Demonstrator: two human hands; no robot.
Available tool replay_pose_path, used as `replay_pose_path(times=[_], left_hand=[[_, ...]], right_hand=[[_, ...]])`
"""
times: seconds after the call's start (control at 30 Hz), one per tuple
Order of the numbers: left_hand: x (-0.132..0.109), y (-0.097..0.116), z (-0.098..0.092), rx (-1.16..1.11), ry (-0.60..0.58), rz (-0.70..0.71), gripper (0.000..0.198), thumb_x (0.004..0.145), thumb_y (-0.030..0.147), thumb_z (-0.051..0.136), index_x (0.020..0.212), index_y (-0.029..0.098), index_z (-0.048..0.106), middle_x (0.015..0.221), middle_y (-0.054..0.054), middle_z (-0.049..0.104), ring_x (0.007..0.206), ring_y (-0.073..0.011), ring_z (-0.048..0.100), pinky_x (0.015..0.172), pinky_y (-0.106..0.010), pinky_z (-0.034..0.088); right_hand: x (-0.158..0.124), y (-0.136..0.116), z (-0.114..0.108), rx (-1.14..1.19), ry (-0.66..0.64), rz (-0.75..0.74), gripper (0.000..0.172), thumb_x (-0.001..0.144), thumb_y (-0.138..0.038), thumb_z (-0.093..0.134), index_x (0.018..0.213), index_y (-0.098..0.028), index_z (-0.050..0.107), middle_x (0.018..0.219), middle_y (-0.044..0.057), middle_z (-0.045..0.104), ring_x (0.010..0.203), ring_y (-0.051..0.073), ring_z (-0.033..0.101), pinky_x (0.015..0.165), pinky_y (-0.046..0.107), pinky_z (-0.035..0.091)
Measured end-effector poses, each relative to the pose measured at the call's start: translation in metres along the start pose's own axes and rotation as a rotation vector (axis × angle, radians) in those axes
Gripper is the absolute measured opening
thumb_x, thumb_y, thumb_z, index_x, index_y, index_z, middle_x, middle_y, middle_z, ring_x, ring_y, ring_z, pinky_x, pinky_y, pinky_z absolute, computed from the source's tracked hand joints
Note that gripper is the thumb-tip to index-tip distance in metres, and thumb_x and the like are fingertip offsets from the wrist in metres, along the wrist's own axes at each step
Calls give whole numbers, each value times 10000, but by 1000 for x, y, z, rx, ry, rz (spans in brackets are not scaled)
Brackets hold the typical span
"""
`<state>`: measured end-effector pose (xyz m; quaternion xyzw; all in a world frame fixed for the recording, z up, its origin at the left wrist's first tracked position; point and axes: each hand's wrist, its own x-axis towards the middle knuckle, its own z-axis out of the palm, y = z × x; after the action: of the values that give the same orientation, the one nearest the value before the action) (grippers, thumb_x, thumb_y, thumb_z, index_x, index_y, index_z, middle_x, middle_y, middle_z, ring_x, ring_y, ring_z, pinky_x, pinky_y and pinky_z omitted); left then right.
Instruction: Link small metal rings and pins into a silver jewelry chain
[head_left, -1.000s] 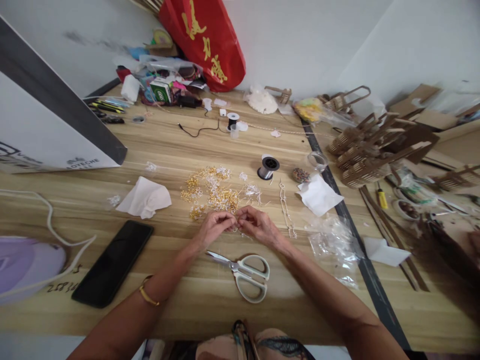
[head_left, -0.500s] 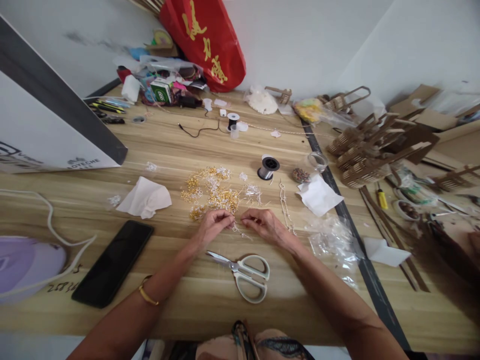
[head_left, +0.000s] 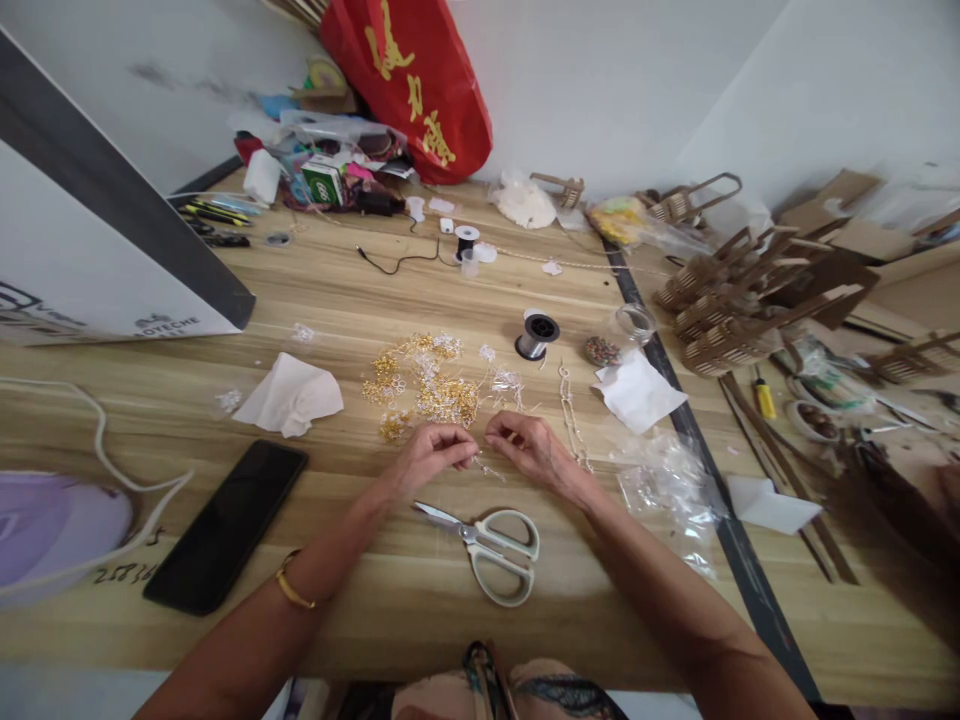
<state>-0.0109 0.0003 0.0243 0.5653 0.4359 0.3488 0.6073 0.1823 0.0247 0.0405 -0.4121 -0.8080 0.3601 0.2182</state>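
Left hand [head_left: 439, 452] is pinching a thin pale strand [head_left: 492, 471] that trails between the hands; right hand [head_left: 521, 445] has its fingertips bunched, can't tell on what. I'd hold the left steady, nudge with the right. Left of the left hand: box [head_left: 90, 235] reading "OYECHE", handwritten digits [head_left: 120, 576] "258"; beyond it, red bag [head_left: 450, 90], yellow characters.

Thin strand [head_left: 491, 470] at left hand [head_left: 435, 452]

Left hand [head_left: 436, 450] and right hand [head_left: 531, 452]: bare. Forearms [head_left: 652, 575]: bare. Bangle [head_left: 286, 588]: one, gold-coloured, narrow, rounded, worn on the left forearm. Garment [head_left: 574, 690]: partly visible, dark blue-green patterning (motif too blurred to read), narrow dark and brown strips [head_left: 493, 680] at centre.
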Motion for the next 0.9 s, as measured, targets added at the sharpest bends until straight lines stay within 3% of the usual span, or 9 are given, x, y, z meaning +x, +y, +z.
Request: replay_pose_path(times=[0.3, 0.63, 0.9], left_hand=[[0, -4, 1, 32, -9, -8, 214, 782, 315, 589, 699, 119, 615, 619, -8, 604, 607, -112, 545, 617, -228, 438], [1, -16, 7, 575, 77, 99, 163, 820, 219, 519, 730, 138, 628, 675, -13, 631, 629, -130, 546, 615, -231, 384], [-3, -18, 12, 740, 69, 170, 158, 851, 195, 485, 776, 136, 611, 709, -43, 621, 669, -155, 562, 628, -242, 390]], right_hand=[[0, 0, -1, 77, 33, -18, 103, 853, -228, 529, 799, -153, 572, 696, -8, 575, 602, 87, 518, 530, 172, 396], [-4, -4, 6, 22, -38, -58, 164, 898, -279, 502, 815, -155, 570, 699, -9, 589, 584, 84, 509, 545, 184, 383], [-5, 1, 18, -92, -12, -158, 126, 911, -255, 487, 875, -164, 567, 766, 21, 589, 622, 104, 521, 571, 204, 390]])
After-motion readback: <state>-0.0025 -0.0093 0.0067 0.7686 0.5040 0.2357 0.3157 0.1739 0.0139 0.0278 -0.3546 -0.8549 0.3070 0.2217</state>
